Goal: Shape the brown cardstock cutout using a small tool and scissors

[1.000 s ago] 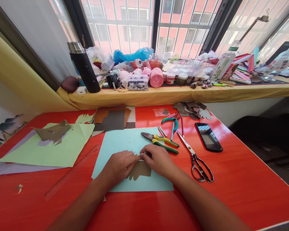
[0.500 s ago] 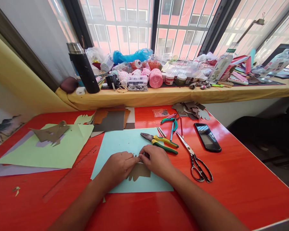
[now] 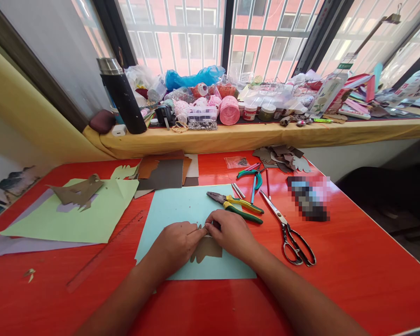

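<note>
Pressing unevenly could shift the brown lobed cut-out [image 3: 211, 247] at left hand [image 3: 177, 243] and right hand [image 3: 233, 234]; fingertips meet, grip cannot be told.

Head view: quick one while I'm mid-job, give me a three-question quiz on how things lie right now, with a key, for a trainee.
1. Multiple choice: what colour is the sheet beneath the left hand and the right hand?
a) purple
b) light blue
c) pale green

2. True or false: the scissors lie to the right of the yellow-and-green combination pliers.

3. Open: are the fingertips of the two hands together or apart, and at which piece?

Key:
1. b
2. True
3. Together, at the brown cut-out
</note>
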Demonstrator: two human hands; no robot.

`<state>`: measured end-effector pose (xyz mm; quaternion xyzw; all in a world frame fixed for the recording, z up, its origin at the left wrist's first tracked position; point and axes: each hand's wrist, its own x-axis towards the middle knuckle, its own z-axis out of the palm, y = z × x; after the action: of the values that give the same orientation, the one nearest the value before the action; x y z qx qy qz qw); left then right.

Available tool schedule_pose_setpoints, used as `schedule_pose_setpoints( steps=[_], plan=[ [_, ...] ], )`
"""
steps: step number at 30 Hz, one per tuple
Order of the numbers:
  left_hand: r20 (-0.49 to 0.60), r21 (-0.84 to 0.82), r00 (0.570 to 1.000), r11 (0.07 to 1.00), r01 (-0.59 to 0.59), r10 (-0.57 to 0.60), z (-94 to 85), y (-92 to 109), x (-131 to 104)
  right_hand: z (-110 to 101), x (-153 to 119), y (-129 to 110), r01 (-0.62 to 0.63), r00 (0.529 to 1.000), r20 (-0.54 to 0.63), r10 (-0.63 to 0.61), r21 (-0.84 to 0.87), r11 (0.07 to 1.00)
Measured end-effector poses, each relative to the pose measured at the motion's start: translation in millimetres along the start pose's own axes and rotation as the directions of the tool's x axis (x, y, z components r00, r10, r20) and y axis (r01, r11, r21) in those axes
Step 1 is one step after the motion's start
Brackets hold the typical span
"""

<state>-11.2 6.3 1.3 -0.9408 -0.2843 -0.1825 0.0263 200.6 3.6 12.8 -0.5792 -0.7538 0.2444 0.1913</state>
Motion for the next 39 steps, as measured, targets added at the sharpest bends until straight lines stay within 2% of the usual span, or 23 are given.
schedule_pose_setpoints(
  steps=[39],
  plan=[
    [0.048, -0.038, 0.999, 0.999, 0.024, -0.022, -1.0, -3.3, -3.5, -4.8, -1.5, -3.9, -0.017, 1.0, 0.018, 0.017, 0.01, 1.0]
  ],
)
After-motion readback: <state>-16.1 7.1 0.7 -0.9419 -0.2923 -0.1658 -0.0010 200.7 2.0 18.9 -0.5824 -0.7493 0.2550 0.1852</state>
